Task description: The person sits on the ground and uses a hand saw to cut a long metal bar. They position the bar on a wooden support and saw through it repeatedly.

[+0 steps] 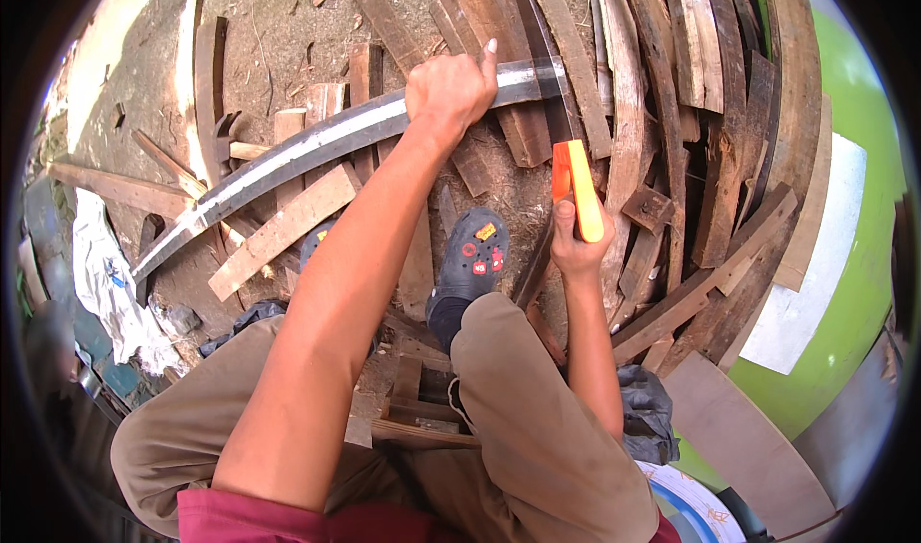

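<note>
My left hand (449, 90) is closed over a long painted strip (317, 145), dark grey with a white band, and presses it down near its right end. Under it lie loose wooden boards. My right hand (582, 244) grips the orange handle of a hand saw (573, 174). The saw's blade points away from me and crosses the strip's right end, just right of my left hand. Whether the teeth have cut into the strip cannot be made out. My foot in a dark clog (470, 260) rests below the strip, between my hands.
A heap of old planks (662, 111) fills the right side. Other boards (288, 226) lie about on the dirt ground. A hammer (230, 148) lies beyond the strip at left. White cloth (115, 284) is at far left, a green surface (854, 73) at far right.
</note>
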`<state>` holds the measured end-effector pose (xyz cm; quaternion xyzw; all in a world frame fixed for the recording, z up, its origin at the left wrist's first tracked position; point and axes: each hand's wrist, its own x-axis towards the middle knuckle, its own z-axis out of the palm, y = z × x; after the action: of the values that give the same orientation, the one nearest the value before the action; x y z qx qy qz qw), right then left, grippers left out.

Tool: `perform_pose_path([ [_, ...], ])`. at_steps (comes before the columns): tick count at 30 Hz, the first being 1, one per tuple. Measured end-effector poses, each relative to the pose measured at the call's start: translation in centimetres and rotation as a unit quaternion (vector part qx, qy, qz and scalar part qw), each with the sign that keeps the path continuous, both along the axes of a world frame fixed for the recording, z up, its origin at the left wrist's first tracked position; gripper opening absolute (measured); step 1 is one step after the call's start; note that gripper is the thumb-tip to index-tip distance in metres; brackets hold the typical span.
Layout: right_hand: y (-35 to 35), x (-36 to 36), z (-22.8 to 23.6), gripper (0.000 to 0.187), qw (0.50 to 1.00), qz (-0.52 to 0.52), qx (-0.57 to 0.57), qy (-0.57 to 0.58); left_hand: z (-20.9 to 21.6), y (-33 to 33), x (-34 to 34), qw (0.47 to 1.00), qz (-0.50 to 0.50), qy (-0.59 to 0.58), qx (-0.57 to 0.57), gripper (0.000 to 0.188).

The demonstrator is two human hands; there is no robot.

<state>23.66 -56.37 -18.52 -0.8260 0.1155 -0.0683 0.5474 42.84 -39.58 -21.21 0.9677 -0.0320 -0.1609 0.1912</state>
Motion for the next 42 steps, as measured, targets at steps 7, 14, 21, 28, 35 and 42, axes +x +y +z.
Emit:
perform_pose_path([
  [7, 2.7, -4.8, 1.5, 0.023, 0.998, -0.045, -0.020, 0.040, 0.6, 0.7, -3.3, 0.993, -0.073, -0.094, -0.017, 0.053],
  [14, 3.6, -4.6, 3.7, 0.023, 0.998, -0.031, 0.012, 0.046, 0.0, 1.0, -3.7, 0.992, -0.096, -0.084, -0.001, 0.046],
  [21, 1.3, -3.8, 4.3, 0.028, 0.993, -0.015, 0.042, 0.112, -0.2, -2.1, -3.0, 0.998, 0.009, -0.048, 0.027, 0.040],
  [28, 1.9, -2.7, 5.3, 0.021, 0.998, 0.019, -0.017, 0.064, 0.7, -2.7, -2.2, 0.998, 0.014, 0.016, 0.058, 0.043],
  [35, 1.6, -16.8, 4.7, 0.017, 0.992, -0.022, -0.025, 0.119, 0.9, -2.4, -2.1, 0.996, 0.015, 0.084, 0.005, 0.051],
  [42, 1.7, -4.1, 1.5, 0.020, 0.998, -0.012, 0.031, 0.050, 0.9, -2.1, -1.5, 0.993, 0.014, 0.107, 0.039, 0.048],
])
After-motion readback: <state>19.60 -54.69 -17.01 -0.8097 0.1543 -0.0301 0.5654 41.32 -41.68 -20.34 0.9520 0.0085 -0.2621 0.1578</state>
